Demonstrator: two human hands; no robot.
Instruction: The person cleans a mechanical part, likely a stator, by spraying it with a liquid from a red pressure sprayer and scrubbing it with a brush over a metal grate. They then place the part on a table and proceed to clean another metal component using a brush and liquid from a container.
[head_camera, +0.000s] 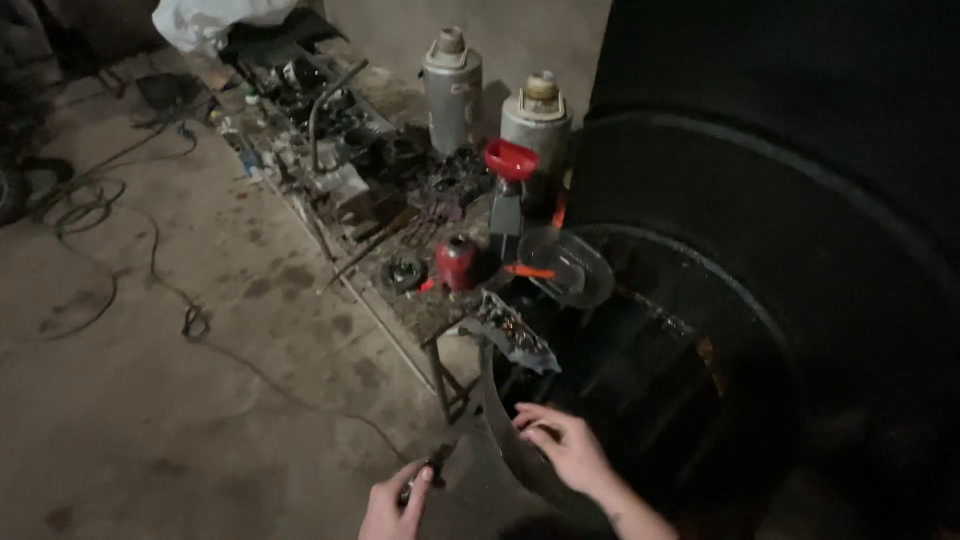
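We are looking down at a dim workshop floor, and our left hand (397, 505) is sitting at six o'clock in the frame, fingers clamping together around a small dark tool (432, 466) whose tip is pointing up toward one o'clock. What kind of tool it is, we cannot tell in this light. Just to the right, at about five o'clock, our right hand (562, 445) is reaching out with fingers spreading apart, fingertips resting on the inner edge of the big dark tyre (760, 300) that is filling the whole right half of the view. The tool is hovering just beside that same curved edge, between our two hands.

Up toward twelve o'clock the cluttered bench (400, 310) is running diagonally, carrying a heap of dark metal parts. On it we are seeing two grey canisters (452, 90) standing upright side by side, a red funnel (510, 158) near them, a small red jack-like cylinder (456, 262), and a clear plastic container (567, 266) at the bench's near end, close to the tyre. Off at nine o'clock a black cable (110, 215) is trailing in loops across the stained concrete floor (200, 400), and a white bag (205, 20) is lying at eleven o'clock.
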